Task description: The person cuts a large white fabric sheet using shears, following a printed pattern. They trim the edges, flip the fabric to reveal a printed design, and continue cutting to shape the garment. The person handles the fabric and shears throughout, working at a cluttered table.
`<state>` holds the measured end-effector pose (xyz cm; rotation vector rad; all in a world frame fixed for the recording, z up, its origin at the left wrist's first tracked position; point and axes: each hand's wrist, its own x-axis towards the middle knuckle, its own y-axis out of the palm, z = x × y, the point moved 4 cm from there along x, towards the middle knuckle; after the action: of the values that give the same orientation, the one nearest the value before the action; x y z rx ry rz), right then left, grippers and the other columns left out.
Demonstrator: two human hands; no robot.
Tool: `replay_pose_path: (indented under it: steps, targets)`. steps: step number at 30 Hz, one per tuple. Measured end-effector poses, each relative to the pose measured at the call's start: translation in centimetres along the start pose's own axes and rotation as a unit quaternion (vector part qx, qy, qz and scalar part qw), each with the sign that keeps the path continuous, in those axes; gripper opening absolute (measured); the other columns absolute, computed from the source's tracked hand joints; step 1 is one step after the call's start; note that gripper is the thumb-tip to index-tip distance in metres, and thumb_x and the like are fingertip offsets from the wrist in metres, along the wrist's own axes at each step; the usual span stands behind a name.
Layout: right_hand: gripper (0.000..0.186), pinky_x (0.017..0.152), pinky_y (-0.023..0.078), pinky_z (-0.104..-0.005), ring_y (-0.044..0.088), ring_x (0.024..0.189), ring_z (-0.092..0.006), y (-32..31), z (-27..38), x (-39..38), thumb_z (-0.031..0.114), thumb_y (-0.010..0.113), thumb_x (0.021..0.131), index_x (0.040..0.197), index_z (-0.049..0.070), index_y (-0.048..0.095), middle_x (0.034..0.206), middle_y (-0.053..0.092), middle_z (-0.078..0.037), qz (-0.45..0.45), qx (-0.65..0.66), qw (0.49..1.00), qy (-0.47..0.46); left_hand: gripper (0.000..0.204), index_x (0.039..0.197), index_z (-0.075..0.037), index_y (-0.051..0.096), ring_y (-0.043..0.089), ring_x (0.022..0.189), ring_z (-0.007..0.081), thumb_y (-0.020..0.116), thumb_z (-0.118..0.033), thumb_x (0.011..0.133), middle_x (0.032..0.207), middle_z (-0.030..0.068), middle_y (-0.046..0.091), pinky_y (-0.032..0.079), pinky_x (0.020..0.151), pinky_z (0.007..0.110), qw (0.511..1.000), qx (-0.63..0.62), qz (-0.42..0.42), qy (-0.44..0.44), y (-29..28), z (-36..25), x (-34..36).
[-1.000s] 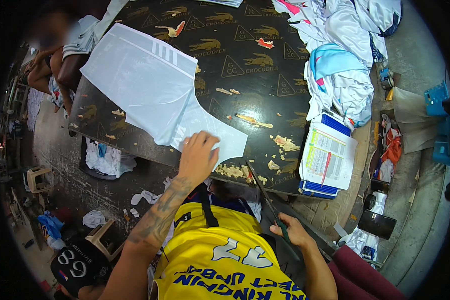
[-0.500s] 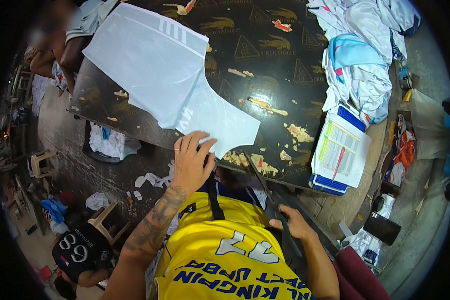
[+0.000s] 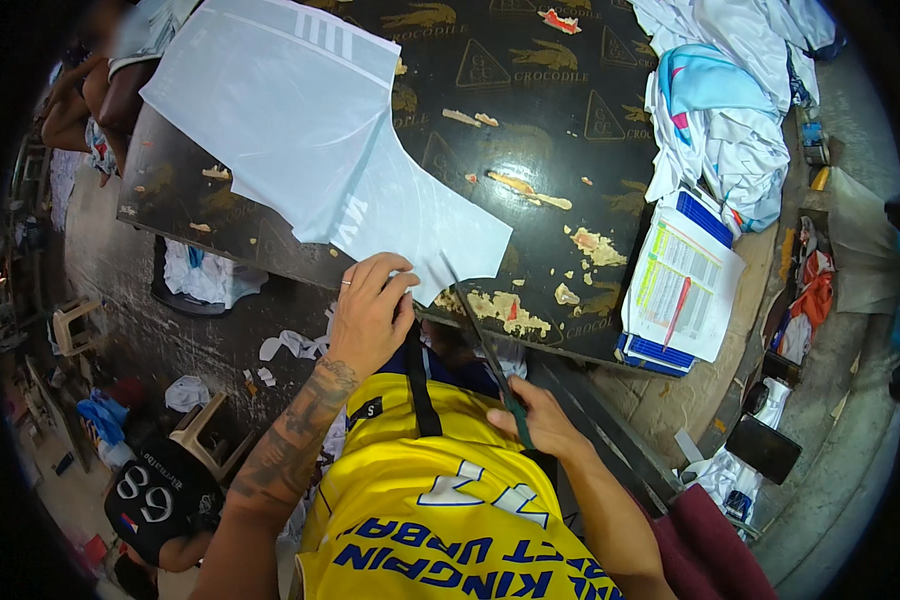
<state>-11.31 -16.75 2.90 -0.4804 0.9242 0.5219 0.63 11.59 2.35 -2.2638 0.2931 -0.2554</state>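
Observation:
A cut piece of white fabric (image 3: pixel 280 120) with pale stripes at its far end lies across the dark tabletop, its narrow part toward me. The fingertips of my left hand (image 3: pixel 372 310) close on the near edge of this cloth, at the table's front edge. My right hand (image 3: pixel 540 415) grips long dark scissors (image 3: pixel 482 335) by their green handle. Their blades point away from me, and the tip reaches the narrow end of the fabric, right of my left hand. I cannot tell whether the blades are apart.
The dark table (image 3: pixel 530 150) has chipped patches. At its right are printed sheets (image 3: pixel 685 285) on a blue pad with a red pen (image 3: pixel 677 312), and piled white and light-blue garments (image 3: pixel 715 130). Plastic stools (image 3: pixel 210 440) and a person in black (image 3: pixel 165 500) are lower left; another person (image 3: pixel 120 95) is far left.
My right hand has raised the scissors up and left, bringing the tip from beside the fabric onto its narrow end. My left hand stays at the edge; the view has shifted slightly.

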Motion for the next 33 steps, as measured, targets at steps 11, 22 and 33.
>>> replay_pose_path:
  steps: [11,22,33]
  targets:
    - [0.061,0.065,0.047,-0.0354,0.056,0.068,-0.0159,1.6,1.4,2.4,0.058,0.092,0.082,0.088,0.002,0.068,0.07,0.06,-0.006,-0.016,0.047,0.998,0.038,0.026,0.112,-0.005,0.071,0.059,0.127,0.0287,0.07,-0.001,0.086,0.124,0.0085,0.065,0.043,0.105,0.045,1.0,0.004,0.019,0.023,0.3,0.7,0.1]
    - [0.052,0.06,0.046,-0.0314,0.056,0.064,-0.0099,1.1,3.9,3.3,0.048,0.093,0.085,0.079,0.002,0.072,0.068,0.065,-0.003,-0.019,-0.006,0.999,0.046,0.028,0.115,-0.006,0.072,0.058,0.13,0.0326,0.07,-0.001,0.087,0.129,0.0094,0.066,0.042,0.109,0.048,0.998,-0.009,0.053,0.016,0.1,1.2,0.4]
    - [0.065,0.063,0.047,-0.0336,0.056,0.064,-0.0146,0.3,7.6,4.7,0.064,0.09,0.081,0.075,0.003,0.069,0.066,0.062,-0.004,-0.028,0.025,0.998,0.053,0.026,0.112,-0.005,0.073,0.058,0.128,0.0328,0.07,-0.001,0.086,0.128,0.0089,0.066,0.043,0.107,0.048,0.997,-0.03,0.07,0.009,-0.2,1.6,0.8]
